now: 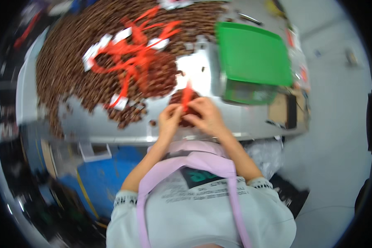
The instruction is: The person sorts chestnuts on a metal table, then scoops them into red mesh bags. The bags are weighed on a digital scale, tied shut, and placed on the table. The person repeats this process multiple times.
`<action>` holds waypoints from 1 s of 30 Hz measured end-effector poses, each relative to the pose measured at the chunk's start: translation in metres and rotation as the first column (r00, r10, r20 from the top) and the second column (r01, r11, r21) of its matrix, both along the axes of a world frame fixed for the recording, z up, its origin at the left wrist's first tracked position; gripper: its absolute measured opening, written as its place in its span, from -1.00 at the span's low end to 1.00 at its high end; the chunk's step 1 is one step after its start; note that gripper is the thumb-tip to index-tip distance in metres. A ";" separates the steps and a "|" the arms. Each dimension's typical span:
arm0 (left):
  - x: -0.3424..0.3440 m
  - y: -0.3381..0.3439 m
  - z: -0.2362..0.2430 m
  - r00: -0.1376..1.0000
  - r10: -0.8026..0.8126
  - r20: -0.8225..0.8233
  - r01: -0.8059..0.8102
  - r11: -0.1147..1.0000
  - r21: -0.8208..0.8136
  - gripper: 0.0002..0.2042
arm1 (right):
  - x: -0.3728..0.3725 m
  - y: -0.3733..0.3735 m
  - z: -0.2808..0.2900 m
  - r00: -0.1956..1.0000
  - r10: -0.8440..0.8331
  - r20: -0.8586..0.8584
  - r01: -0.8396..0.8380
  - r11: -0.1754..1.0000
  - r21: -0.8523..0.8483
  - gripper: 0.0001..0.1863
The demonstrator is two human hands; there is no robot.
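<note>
Between my hands at the metal table's front edge is a red mesh bag (187,95), with brown nut-like pieces in its lower part. My left hand (169,120) is closed, its fingertips pinching the bag's gathered red netting. From the other side my right hand (208,118) has its thumb and fingers bent around the same netting. The fingers and the bag's neck are blurred, so the exact grip is hard to make out. Just left and beyond lie filled red mesh bags (160,76), with red netting tails and white tags (119,102).
A large heap of loose brown nut-like pieces (66,53) covers the table's left and far parts. To the right stands a clear bin with a green lid (254,53), beside a cardboard box (280,110). A metal tool (249,17) lies beyond the bin. Blue material (107,173) sits below the table.
</note>
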State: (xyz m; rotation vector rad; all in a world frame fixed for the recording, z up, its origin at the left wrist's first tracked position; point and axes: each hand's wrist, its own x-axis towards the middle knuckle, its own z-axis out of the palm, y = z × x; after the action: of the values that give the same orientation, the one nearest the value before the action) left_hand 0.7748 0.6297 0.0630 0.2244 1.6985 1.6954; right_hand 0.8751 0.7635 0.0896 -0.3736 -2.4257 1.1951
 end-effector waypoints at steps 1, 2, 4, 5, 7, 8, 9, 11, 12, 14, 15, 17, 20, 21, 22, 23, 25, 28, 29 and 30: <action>-0.001 -0.001 0.001 1.000 0.017 -0.010 -0.016 1.000 0.017 -0.84 | -0.005 -0.004 0.000 0.998 0.058 -0.007 -0.057 0.998 0.040 -0.64; -0.004 -0.009 -0.011 0.997 0.004 -0.071 -0.005 1.000 -0.015 -0.84 | -0.009 -0.010 -0.008 0.998 0.022 -0.064 -0.015 0.994 0.107 -0.70; -0.006 -0.009 -0.001 0.992 0.022 -0.126 -0.026 0.999 -0.032 -0.83 | -0.015 -0.010 -0.020 0.988 0.018 -0.153 0.005 0.989 0.147 -0.78; -0.007 -0.009 0.000 0.989 -0.003 -0.146 0.001 1.000 -0.017 -0.80 | -0.017 -0.012 -0.031 0.983 -0.004 -0.182 0.036 0.984 0.173 -0.80; -0.012 -0.009 0.001 0.969 -0.092 -0.230 0.093 0.996 -0.007 -0.75 | -0.014 -0.018 -0.040 0.983 -0.081 -0.163 0.114 0.972 0.204 -0.84; -0.013 -0.008 0.003 0.943 -0.156 -0.294 0.160 0.987 -0.013 -0.73 | -0.013 -0.020 -0.046 0.986 -0.093 -0.140 0.123 0.966 0.227 -0.85; -0.009 -0.005 0.013 0.937 -0.201 -0.286 0.181 0.979 -0.095 -0.72 | -0.011 -0.023 -0.045 0.980 -0.127 -0.154 0.161 0.959 0.233 -0.85; -0.018 -0.004 0.011 0.849 -0.345 -0.400 0.310 0.939 -0.150 -0.74 | -0.015 -0.032 -0.045 0.966 -0.190 -0.176 0.224 0.953 0.205 -0.87; -0.011 0.000 0.022 0.804 -0.377 -0.459 0.321 0.926 -0.198 -0.74 | -0.017 -0.036 -0.048 0.959 -0.209 -0.192 0.241 0.956 0.164 -0.88; -0.016 0.002 0.022 0.810 -0.364 -0.460 0.302 0.931 -0.206 -0.73 | -0.019 -0.039 -0.046 0.968 -0.195 -0.159 0.220 0.963 0.156 -0.88; -0.017 0.006 0.025 0.810 -0.363 -0.461 0.308 0.932 -0.192 -0.72 | -0.022 -0.043 -0.050 0.955 -0.231 -0.187 0.255 0.960 0.116 -0.86; -0.022 0.008 0.026 0.779 -0.349 -0.521 0.304 0.937 -0.173 -0.67 | -0.024 -0.043 -0.049 0.963 -0.215 -0.162 0.228 0.971 0.068 -0.83; -0.032 0.007 0.026 0.751 -0.398 -0.527 0.346 0.917 -0.200 -0.67 | -0.028 -0.048 -0.048 0.893 -0.365 -0.263 0.393 0.917 0.062 -0.82; -0.035 0.011 0.027 0.740 -0.396 -0.544 0.351 0.917 -0.190 -0.67 | -0.029 -0.047 -0.053 0.861 -0.399 -0.315 0.446 0.891 0.091 -0.82; -0.037 0.009 0.028 0.739 -0.375 -0.560 0.338 0.925 -0.174 -0.66 | -0.027 -0.049 -0.050 0.851 -0.406 -0.333 0.460 0.883 0.099 -0.83; -0.040 0.006 0.028 0.737 -0.355 -0.575 0.325 0.932 -0.159 -0.66 | -0.026 -0.051 -0.048 0.841 -0.413 -0.349 0.473 0.875 0.106 -0.82; -0.049 0.008 0.030 0.829 -0.339 -0.444 0.361 0.932 -0.036 -0.66 | -0.025 -0.057 -0.046 0.802 -0.460 -0.381 0.537 0.835 0.122 -0.82; -0.049 0.008 0.044 0.813 -0.430 -0.392 0.438 0.896 -0.075 -0.73 | -0.027 -0.067 -0.039 0.747 -0.557 -0.363 0.648 0.730 0.214 -0.83; -0.043 0.009 0.052 0.814 -0.428 -0.392 0.463 0.886 -0.004 -0.75 | -0.025 -0.076 -0.033 0.712 -0.594 -0.373 0.687 0.699 0.197 -0.80; -0.038 0.009 0.058 0.818 -0.424 -0.390 0.485 0.872 0.068 -0.72 | -0.019 -0.087 -0.022 0.677 -0.640 -0.363 0.723 0.669 0.171 -0.75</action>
State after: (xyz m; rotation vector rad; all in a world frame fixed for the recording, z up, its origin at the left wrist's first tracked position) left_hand 0.7369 0.6387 0.1208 1.0030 1.5817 1.4806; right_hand 0.8562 0.6765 0.0675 -0.8735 -1.8782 0.4767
